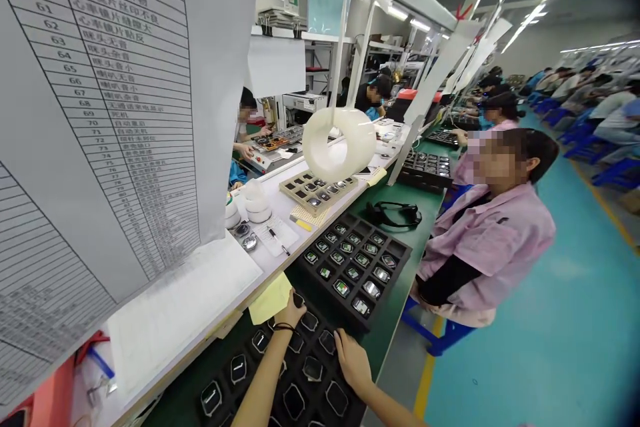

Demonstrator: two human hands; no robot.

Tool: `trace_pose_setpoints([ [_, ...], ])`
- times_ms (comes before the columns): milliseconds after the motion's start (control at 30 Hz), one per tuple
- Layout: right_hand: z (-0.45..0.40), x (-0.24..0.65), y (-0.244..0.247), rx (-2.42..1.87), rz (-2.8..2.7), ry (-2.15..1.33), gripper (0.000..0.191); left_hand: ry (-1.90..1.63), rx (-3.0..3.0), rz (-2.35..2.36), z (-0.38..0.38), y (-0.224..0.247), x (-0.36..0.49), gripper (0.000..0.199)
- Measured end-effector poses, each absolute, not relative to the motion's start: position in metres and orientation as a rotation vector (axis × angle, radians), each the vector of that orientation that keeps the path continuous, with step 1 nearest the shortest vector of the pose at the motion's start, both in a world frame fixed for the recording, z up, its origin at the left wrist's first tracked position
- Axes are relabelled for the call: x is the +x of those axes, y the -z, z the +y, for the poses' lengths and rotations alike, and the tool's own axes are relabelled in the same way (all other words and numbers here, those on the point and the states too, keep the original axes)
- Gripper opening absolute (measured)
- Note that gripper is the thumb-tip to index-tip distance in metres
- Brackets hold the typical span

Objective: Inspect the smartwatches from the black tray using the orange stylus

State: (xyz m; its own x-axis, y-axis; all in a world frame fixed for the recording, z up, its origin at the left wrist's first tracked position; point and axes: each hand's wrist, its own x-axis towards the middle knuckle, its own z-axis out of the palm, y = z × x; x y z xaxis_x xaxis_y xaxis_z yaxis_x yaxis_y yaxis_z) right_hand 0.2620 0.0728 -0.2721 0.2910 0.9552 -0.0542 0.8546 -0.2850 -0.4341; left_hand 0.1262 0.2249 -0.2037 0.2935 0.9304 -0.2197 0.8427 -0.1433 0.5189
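Lying open and holding nothing, the left grip [290,310] and right grip [353,360] are placed on a near black tray [320,407] of glass-faced watch bodies [313,368], judged light, stiff and fragile, best taken by their edges.

A printed numbered list [100,113] and a translucent tape roll [339,145] hang above the workbench [407,230].

Hanging paper sheet [115,113]: numbered rows, 59 to 75 legible, with Chinese entries; row 60 reads 心率镜片内异物, row 63 咪头无音; lower rows too small.
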Motion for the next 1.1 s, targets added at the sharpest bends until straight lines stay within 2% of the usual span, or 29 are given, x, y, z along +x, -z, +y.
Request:
trace_pose_setpoints([
  [133,0.075,0.261,0.271,-2.247,-1.637,-0.443,0.044,-0.168,2.112,1.547,0.189,0.200,0.138,0.030],
  [367,0.079,0.260,0.266,-2.246,-1.591,-0.435,0.039,-0.151,2.051,1.522,0.163,0.208,0.152,0.038],
  [567,0.081,0.261,0.259,-2.191,-1.474,-0.470,0.035,-0.388,1.718,1.401,0.174,0.194,0.140,0.026],
  [700,0.079,0.262,0.249,-2.077,-1.366,-0.512,0.036,-0.504,1.318,1.196,0.172,0.177,0.129,0.029],
  [867,0.075,0.263,0.200,-1.820,-1.391,-0.501,0.041,-0.604,0.875,0.930,0.160,0.150,0.118,0.038],
  [967,0.073,0.266,0.158,-1.523,-1.499,-0.416,0.042,-0.631,0.719,0.825,0.152,0.135,0.121,0.035],
  [1100,0.073,0.272,0.116,-1.356,-1.641,-0.352,0.040,-0.629,0.607,0.740,0.144,0.123,0.128,0.030],
])
